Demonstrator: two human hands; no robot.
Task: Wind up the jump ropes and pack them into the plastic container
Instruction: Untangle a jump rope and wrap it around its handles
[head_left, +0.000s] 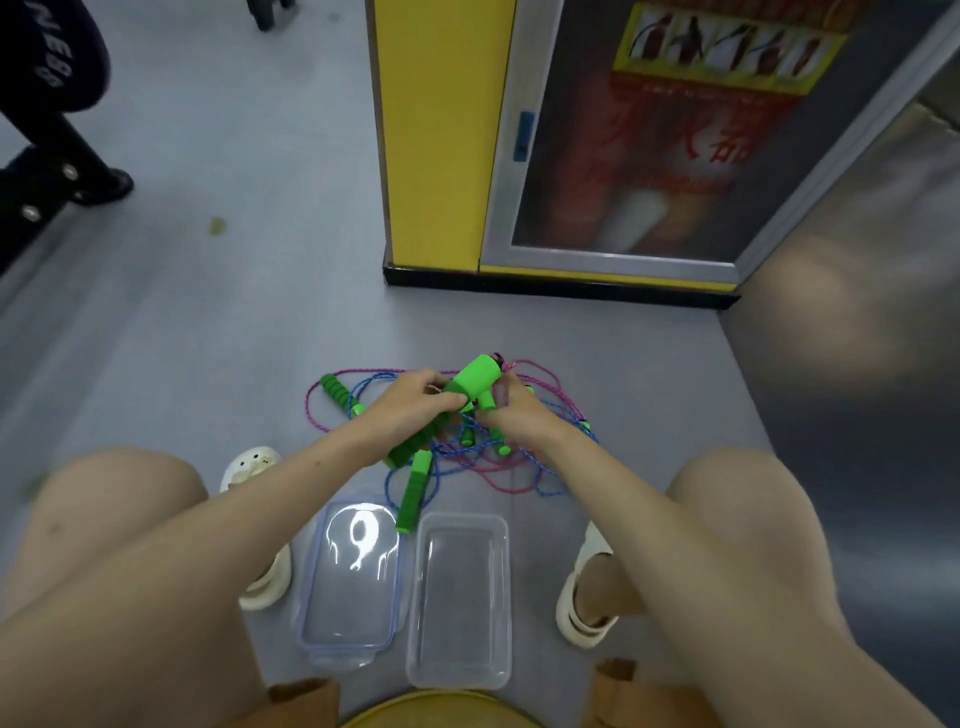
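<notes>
A tangle of pink and blue jump ropes (511, 470) with green foam handles lies on the grey floor in front of me. My left hand (415, 405) grips a pair of green handles (470, 382) lifted above the pile. Touching the same handles from the right is my right hand (511, 410), its fingers pinched on them or on the rope there. One loose green handle (414, 491) hangs down towards the containers, and another (335, 389) lies at the pile's left. The clear plastic container (460, 597) stands open between my feet, with its lid (350, 577) beside it on the left.
My bare knees and white sandals (582, 597) flank the container. A yellow pillar (436, 135) with a glass cabinet door (639, 130) stands just beyond the ropes. A metallic wall (857, 338) rises on the right. Another person's dark leg and shoe (98, 182) are at far left.
</notes>
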